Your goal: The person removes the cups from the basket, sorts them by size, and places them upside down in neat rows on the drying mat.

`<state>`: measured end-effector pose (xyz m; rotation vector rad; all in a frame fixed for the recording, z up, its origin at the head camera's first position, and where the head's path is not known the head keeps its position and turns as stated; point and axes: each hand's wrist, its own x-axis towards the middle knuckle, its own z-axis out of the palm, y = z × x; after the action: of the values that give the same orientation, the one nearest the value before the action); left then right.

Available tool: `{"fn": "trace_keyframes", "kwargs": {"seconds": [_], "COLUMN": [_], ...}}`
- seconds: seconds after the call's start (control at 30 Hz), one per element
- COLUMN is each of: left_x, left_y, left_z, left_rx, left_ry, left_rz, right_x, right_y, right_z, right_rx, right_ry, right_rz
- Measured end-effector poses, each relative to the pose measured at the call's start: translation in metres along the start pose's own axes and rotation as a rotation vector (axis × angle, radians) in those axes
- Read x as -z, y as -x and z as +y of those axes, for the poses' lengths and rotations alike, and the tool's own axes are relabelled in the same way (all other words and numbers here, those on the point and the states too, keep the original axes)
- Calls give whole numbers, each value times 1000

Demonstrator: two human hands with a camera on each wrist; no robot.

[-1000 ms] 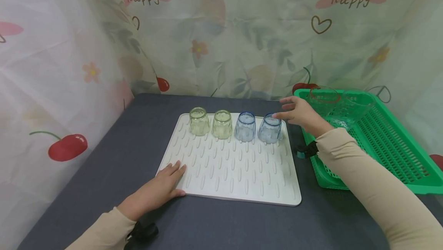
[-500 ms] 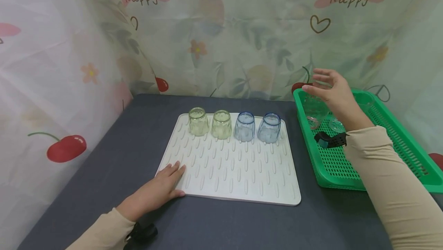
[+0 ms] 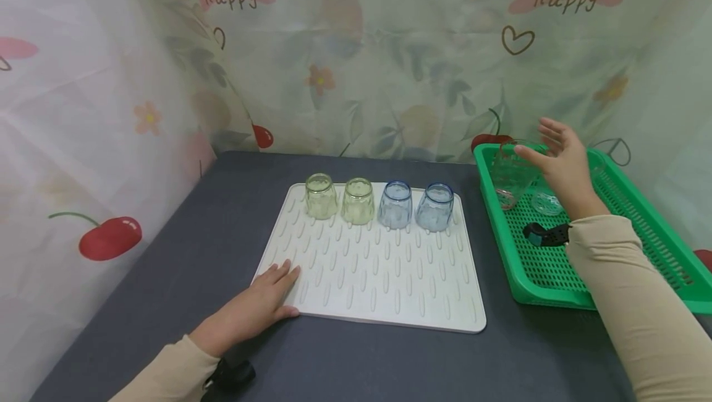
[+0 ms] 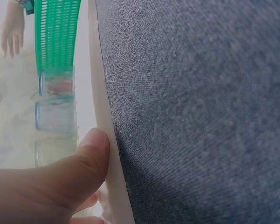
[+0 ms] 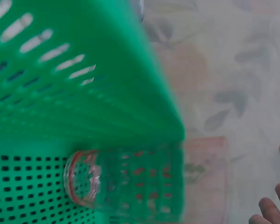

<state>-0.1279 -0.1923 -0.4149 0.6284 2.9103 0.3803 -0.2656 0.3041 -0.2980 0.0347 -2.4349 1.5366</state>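
My left hand rests on the front left corner of a white ridged drying mat, fingers straight; the left wrist view shows the thumb along the mat's edge. My right hand hovers over a green basket with fingers spread and nothing in it. Just left of it, a tall pink-rimmed glass stands in the basket; a second clear glass is partly hidden behind the hand. Along the mat's back stand two upside-down green glasses and two upside-down blue glasses.
A dark grey cloth covers the table around the mat. The perforated basket stands to the mat's right, a narrow strip of cloth between them. A patterned curtain closes off the back and sides.
My right hand has left the rightmost blue glass and moved right, up and over the basket. The left hand and the glasses on the mat stay in place.
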Motion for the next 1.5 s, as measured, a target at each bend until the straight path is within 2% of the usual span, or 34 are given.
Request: {"fn": "trace_keyframes", "kwargs": {"seconds": [0.43,0.93,1.5], "left_x": [2,2,1], "left_y": [1,1,-1], "left_z": [3,0,-1], "left_rx": [2,3,10], "left_ry": [2,-7,-5], "left_rz": [-8,-4,-17], "right_x": [1,-6,-6], "right_y": [-8,-15,-25], "right_z": [30,46,57], "right_rx": [-44,-85,-76], "right_ry": [63,162,187], "right_rz": [12,-69,-113]}}
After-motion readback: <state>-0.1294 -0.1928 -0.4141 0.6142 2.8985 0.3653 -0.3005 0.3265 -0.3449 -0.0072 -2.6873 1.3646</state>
